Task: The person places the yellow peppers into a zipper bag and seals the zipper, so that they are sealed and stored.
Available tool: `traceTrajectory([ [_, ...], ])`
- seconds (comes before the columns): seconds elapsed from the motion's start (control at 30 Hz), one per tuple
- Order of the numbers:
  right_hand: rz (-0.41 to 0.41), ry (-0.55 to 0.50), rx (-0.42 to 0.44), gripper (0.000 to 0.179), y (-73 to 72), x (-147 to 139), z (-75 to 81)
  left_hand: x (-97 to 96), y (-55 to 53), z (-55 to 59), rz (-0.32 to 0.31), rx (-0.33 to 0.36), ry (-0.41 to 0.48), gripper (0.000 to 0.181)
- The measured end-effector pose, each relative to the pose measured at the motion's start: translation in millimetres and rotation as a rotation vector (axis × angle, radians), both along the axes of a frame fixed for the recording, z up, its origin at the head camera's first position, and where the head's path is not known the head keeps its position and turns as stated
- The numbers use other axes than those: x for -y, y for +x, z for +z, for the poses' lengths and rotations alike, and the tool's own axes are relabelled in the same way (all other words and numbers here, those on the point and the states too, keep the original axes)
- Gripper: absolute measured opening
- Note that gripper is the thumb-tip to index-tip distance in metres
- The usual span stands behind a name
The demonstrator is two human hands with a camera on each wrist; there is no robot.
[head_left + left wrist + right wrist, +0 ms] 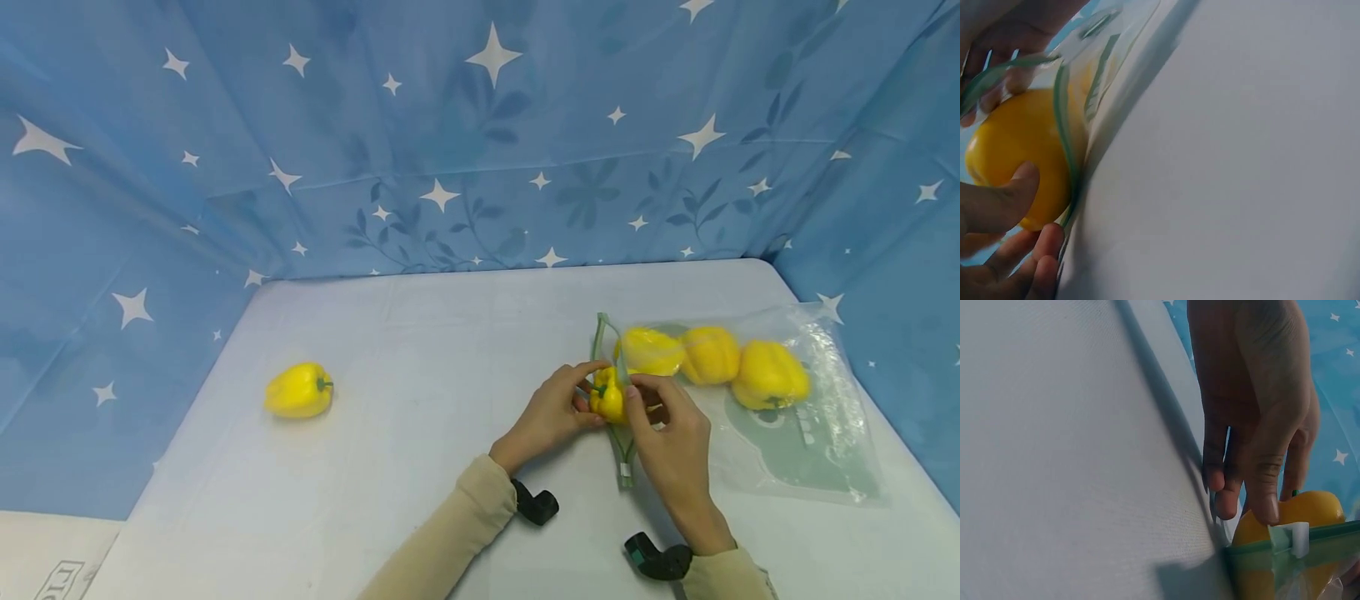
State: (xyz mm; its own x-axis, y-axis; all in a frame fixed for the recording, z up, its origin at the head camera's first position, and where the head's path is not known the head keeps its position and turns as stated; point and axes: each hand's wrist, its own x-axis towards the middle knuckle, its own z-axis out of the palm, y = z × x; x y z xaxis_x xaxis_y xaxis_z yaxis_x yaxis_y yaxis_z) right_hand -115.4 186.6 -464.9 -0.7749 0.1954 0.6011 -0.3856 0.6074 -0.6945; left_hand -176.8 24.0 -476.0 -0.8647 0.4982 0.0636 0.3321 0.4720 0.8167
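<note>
A yellow bell pepper [609,397] with a green stem sits in the mouth of a clear zip bag [795,467]. My left hand [551,414] grips it, thumb across its side and fingers beneath in the left wrist view. My right hand [673,433] pinches the bag's green-edged mouth beside the pepper. In the right wrist view, the right thumb [1266,500] lies at the pepper, just above the white slider [1300,540]. The green zip strip [1062,125] passes around the pepper in the left wrist view. Several more yellow peppers [710,355] lie inside the bag.
Another yellow pepper [299,390] lies on its side at the left of the white table [420,350]. Blue star-printed cloth [480,150] hangs behind and along both sides. A printed beige item [52,558] shows at the lower left corner.
</note>
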Motion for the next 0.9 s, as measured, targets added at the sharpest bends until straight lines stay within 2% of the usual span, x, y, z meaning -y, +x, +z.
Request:
traceTrajectory([
  [0.17,-0.001,-0.001,-0.004,0.017,0.2,1,0.1,-5.1,4.8,-2.6,0.06,0.067,0.065,0.068],
  [0.33,0.003,-0.004,0.0,0.016,0.9,2,0.2,-7.8,7.5,-5.0,0.08,0.023,0.059,0.059],
  [0.63,0.007,-0.002,-0.001,0.016,0.9,3,0.2,-12.0,10.8,-7.1,0.123,-0.03,0.041,0.057],
  [0.9,0.013,0.006,-0.019,0.017,1.8,3,0.6,-14.8,11.5,-7.9,0.118,-0.017,0.085,0.053],
])
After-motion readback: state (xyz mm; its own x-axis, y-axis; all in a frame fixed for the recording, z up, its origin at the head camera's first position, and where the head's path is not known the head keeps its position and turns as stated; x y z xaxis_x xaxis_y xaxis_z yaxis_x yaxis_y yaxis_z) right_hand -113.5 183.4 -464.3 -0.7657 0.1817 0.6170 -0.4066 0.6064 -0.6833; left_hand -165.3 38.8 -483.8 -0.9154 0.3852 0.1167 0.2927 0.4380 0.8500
